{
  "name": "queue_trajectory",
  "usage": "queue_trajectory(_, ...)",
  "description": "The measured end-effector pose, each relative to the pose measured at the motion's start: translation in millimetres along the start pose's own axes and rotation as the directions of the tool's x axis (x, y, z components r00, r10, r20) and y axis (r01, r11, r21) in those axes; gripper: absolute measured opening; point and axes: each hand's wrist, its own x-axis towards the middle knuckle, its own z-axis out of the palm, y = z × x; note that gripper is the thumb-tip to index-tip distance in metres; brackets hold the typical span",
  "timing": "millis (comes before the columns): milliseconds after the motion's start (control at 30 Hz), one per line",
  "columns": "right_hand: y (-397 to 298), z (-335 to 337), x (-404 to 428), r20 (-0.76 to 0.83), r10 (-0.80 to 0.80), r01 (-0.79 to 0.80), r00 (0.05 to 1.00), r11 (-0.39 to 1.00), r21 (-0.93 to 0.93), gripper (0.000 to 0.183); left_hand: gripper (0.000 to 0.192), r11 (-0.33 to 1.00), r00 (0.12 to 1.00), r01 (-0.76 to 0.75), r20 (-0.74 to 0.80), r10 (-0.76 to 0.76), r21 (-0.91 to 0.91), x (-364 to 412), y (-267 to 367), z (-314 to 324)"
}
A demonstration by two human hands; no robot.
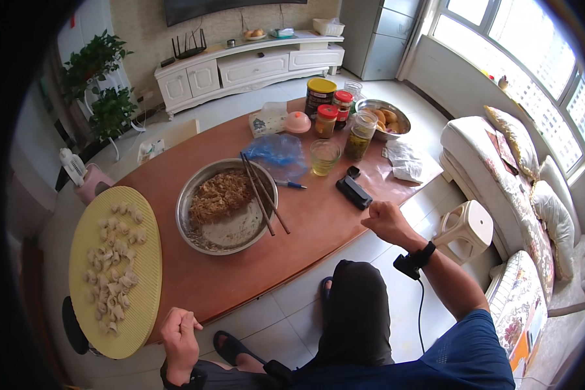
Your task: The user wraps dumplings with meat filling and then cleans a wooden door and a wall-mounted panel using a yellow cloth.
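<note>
My left hand (180, 337) is beside the table's front left edge, fingers curled in and nothing visible in them. To its left is a round yellow ribbed board (148, 253) bearing many folded wontons (114, 263). My right hand (389, 223) is a fist near the front edge, just below a black case (354, 192); nothing shows in its grasp. Between the hands, farther back, stands a steel bowl (185, 234) part filled with minced filling (222, 195). Two dark chopsticks (261, 195) rest across its right rim. A blue pen (291, 185) lies beside the bowl.
On the brown table (312, 219) are a crumpled blue plastic bag (278, 153), a glass of pale liquid (324, 158), jars (360, 136) and a bowl of fruit or vegetables (387, 122). A plastic stool (468, 226) and a sofa (497, 170) stand to the right.
</note>
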Motion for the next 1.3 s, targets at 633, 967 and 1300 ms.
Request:
queue_trajectory(633, -59, 9, 55, 0.031, -0.120, 0.114, 0.992, 0.982, 0.151, 0.038, 0.015, 1.000, 0.970, -0.010, -0.245, 0.004, -0.020, 56, 34, -10)
queue_trajectory(967, -148, -1, 158, 0.176, -0.075, 0.067, 0.982, 0.996, 0.050, 0.023, 0.013, 0.985, 0.987, -0.152, -0.048, 0.156, 0.087, 148, 6, -32)
queue_trajectory(1300, -226, -10, 152, 0.236, 0.053, -0.069, 0.970, 0.996, 0.064, 0.025, 0.013, 0.979, 0.993, 0.044, 0.119, -0.020, -0.200, 173, 33, -44)
